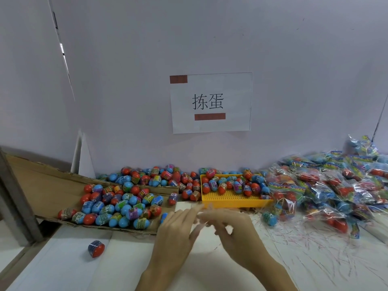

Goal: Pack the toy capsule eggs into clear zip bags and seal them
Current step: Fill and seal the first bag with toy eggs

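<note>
Sealed bags heaped right; loose eggs plenty left. Left hand, right hand blurred, grip unclear.

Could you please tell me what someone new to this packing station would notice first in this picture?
First, the white paper sign with two black characters taped to the wall at centre. Next, the mass of red and blue plastic capsule eggs: loose on the brown cardboard sheet at left and in the yellow perforated plastic tray mid-table. At right rises a heap of filled clear zip bags, while the left hand and right hand meet in front, blurred.
</note>
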`<state>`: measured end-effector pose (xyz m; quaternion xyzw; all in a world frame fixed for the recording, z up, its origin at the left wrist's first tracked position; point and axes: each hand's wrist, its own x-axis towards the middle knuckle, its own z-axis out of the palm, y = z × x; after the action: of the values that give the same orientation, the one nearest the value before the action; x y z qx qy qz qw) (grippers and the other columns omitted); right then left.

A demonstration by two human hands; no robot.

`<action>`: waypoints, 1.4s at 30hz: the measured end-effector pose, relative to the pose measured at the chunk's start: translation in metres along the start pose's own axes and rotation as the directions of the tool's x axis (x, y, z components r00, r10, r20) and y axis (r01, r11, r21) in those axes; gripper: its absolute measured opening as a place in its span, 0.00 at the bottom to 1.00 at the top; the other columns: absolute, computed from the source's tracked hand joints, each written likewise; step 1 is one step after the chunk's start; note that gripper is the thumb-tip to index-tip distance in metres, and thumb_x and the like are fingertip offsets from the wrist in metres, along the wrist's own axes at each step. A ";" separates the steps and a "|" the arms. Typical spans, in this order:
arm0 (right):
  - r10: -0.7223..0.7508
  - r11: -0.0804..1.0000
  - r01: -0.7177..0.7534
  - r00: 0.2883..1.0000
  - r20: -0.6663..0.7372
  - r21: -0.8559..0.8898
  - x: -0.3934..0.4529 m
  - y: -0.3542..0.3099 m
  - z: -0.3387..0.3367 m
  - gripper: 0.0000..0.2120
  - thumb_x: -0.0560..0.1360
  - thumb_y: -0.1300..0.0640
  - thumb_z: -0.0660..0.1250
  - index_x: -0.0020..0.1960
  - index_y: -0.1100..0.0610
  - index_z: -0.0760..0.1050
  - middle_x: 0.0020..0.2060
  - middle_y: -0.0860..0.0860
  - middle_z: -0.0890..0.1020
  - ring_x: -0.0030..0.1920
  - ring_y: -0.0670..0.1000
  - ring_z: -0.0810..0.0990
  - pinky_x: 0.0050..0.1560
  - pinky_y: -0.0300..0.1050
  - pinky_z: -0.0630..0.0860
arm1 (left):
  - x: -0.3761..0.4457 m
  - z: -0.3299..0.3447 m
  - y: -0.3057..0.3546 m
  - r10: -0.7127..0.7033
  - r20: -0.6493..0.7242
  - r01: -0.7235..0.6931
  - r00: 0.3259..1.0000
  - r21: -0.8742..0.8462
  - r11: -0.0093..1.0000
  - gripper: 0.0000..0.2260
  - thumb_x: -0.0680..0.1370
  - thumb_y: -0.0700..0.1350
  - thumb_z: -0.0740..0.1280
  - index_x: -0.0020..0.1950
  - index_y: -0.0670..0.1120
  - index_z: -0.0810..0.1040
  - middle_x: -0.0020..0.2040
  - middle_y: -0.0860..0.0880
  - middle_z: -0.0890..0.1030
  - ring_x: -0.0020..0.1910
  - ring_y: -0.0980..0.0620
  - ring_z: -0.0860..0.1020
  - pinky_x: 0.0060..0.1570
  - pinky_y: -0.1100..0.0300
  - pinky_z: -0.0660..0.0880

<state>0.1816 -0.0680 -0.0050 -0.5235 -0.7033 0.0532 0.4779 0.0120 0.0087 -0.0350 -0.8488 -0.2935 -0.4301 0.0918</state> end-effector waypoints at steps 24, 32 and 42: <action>0.364 0.773 -0.082 0.869 0.334 -0.630 0.061 -0.006 0.092 0.19 0.82 0.47 0.64 0.72 0.46 0.71 0.68 0.47 0.75 0.72 0.54 0.65 0.76 0.69 0.40 | -0.002 -0.039 -0.036 -0.786 -0.049 0.662 0.616 -0.507 0.551 0.17 0.73 0.51 0.78 0.56 0.55 0.75 0.39 0.61 0.81 0.42 0.71 0.79 0.31 0.68 0.76; 0.405 0.914 -0.404 0.913 0.047 -0.025 0.048 0.008 0.071 0.13 0.81 0.52 0.68 0.64 0.49 0.72 0.54 0.42 0.82 0.54 0.43 0.82 0.53 0.37 0.79 | -0.003 -0.029 -0.033 -0.679 0.062 0.621 0.732 -0.471 0.627 0.17 0.68 0.64 0.74 0.52 0.63 0.74 0.40 0.64 0.83 0.39 0.62 0.81 0.36 0.67 0.79; 0.432 0.819 -0.313 0.888 -0.159 0.481 0.024 -0.011 0.023 0.13 0.80 0.58 0.69 0.59 0.42 0.80 0.44 0.44 0.84 0.38 0.48 0.81 0.37 0.37 0.79 | -0.003 -0.026 -0.020 -0.484 0.212 0.524 0.849 -0.233 0.819 0.27 0.70 0.70 0.71 0.64 0.66 0.67 0.49 0.68 0.77 0.43 0.64 0.78 0.33 0.69 0.72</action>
<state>0.1580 -0.0445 0.0035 -0.5317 -0.4862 0.2354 0.6523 -0.0184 0.0129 -0.0237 -0.7733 -0.4493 -0.4144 -0.1688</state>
